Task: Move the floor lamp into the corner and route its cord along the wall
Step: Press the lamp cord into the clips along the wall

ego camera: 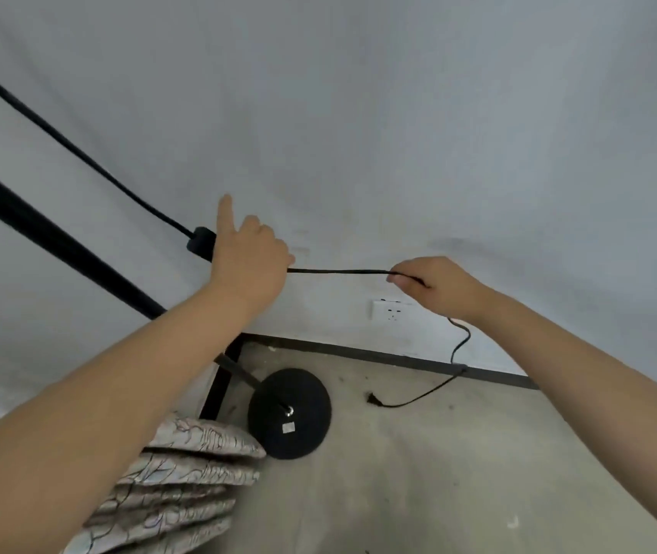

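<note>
The floor lamp's round black base (289,413) stands on the concrete floor near the room's corner, and its black pole (51,237) rises up to the left. A black cord (338,271) is stretched level between my hands in front of the wall. My left hand (253,253) grips the cord beside its black inline switch (201,241), index finger pointing up. My right hand (434,283) pinches the cord further along. From there the cord drops past the skirting to its plug (372,399), which lies loose on the floor.
A white wall socket (392,311) sits low on the wall, just below my right hand. A black skirting board (398,359) runs along the wall's foot. Folded patterned bedding (183,477) lies stacked to the left of the lamp base.
</note>
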{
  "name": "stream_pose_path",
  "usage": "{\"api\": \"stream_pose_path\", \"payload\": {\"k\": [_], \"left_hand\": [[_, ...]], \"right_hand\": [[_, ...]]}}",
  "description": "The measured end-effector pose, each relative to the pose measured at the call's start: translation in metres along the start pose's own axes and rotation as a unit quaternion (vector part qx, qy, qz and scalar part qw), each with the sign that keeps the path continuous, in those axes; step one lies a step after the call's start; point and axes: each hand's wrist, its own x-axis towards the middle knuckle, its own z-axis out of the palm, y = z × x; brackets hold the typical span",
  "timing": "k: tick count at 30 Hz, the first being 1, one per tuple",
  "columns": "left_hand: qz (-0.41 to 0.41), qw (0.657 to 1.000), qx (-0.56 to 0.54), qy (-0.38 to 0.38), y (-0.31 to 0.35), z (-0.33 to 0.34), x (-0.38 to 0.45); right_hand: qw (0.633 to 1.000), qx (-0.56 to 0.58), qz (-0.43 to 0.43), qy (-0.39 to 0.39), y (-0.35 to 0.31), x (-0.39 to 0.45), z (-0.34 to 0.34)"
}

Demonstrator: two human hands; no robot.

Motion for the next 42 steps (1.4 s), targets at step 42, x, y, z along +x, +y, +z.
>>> {"api": "stream_pose_path", "payload": {"k": [42], "left_hand": [[-0.178, 0.890, -0.338, 0.248, 0.044, 0.159, 0.093]], "right_hand": [[0.941, -0.233, -0.051, 0.239, -0.009, 0.122, 0.094]]}}
